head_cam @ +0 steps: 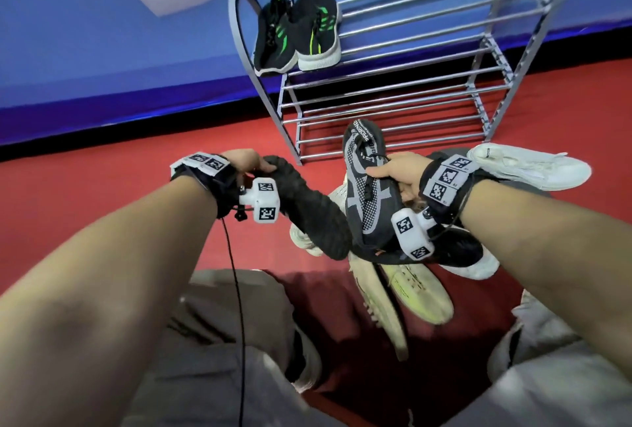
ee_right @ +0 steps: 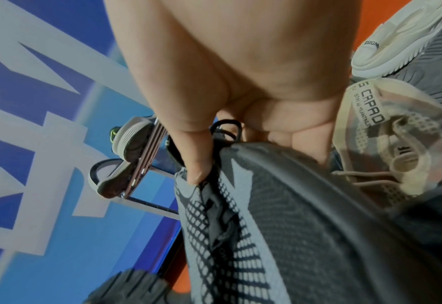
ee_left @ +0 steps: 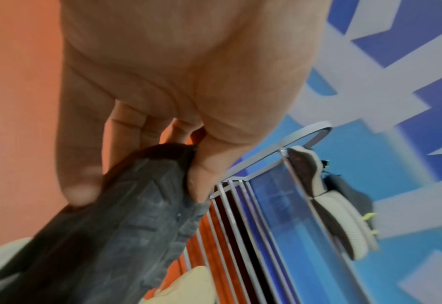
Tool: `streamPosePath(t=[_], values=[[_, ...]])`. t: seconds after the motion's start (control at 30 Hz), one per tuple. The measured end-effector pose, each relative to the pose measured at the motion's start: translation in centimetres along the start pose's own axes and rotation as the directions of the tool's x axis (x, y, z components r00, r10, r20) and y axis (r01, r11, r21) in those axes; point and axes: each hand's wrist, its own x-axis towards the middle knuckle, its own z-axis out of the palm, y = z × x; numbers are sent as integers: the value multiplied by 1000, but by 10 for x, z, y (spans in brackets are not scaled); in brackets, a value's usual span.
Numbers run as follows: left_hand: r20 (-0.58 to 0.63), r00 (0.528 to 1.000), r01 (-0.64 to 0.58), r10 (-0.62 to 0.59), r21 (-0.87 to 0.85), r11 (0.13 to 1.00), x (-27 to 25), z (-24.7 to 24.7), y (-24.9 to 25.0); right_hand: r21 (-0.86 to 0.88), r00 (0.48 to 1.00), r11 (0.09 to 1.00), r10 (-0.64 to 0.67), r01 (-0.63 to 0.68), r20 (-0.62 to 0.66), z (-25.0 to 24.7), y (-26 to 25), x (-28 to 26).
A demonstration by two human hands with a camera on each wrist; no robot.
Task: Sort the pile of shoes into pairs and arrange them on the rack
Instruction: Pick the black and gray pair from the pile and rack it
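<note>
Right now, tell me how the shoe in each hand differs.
The left hand grips its shoe sole-up, showing black tread; the right hand holds its shoe upper-side up, showing grey-and-black mesh and laces. The left shoe angles toward the pile; the right shoe points at the rack. Both are dark, held off the floor.

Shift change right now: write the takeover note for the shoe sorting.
Left hand grips a dark shoe, sole up. Right hand grips a grey-black knit shoe; whether the two match is unclear. Done: the black-green pair sits at the left end of the rack, top shelf. Left: a white shoe and cream shoes on the red floor, plus the held shoes.
</note>
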Motion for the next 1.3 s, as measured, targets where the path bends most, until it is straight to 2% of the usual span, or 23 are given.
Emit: streamPosePath(t=[0.1,0.17,0.27,0.33,0.37,0.43,0.5,0.57,0.63,0.7,0.8,0.9,1.03,1.2,1.3], values=[[-3,999,-37,37,-129,991,2,-5,18,69,999,997,19,-21,30,-6,-3,-8],[33,989,-139,147,-175,975,5,-2,31,112,999,993,29,-33,33,-13,-4,-13],[57,930,-344,363,-217,914,-29,17,56,182,999,982,46,-47,5,-25,-2,-13],[27,891,-433,453,-249,866,-35,33,63,233,998,971,57,-55,-6,-32,-1,-14],[23,873,-471,488,-226,853,-35,42,63,246,998,968,62,-56,-15,-36,0,-15],[94,843,-519,530,-120,847,-28,61,55,267,996,961,86,-73,-36,-42,5,-15],[220,848,-499,483,20,867,-23,86,39,269,991,958,118,-99,-56,-50,14,-16],[362,838,-458,408,61,887,-15,117,16,211,984,967,161,-143,-75,-56,27,-18],[477,812,-421,336,80,903,-12,145,-3,78,980,983,174,-166,-99,-60,40,-22],[521,801,-389,295,80,918,-11,161,-16,-123,982,982,128,-146,-138,-63,52,-21],[523,824,-283,219,45,958,-11,169,-26,-321,983,933,124,-162,-136,-66,66,-16],[459,868,-180,189,-64,982,-7,170,-30,-464,981,868,110,-174,-163,-73,77,-2],[359,919,-131,160,-104,986,2,175,-34,-444,977,877,118,-186,-176,-75,80,-1],[376,924,-33,71,-107,994,13,185,-36,-494,978,849,109,-185,-180,-75,77,-4],[405,913,-44,45,-10,999,19,184,-34,-473,978,862,107,-182,-180,-80,78,-3]])
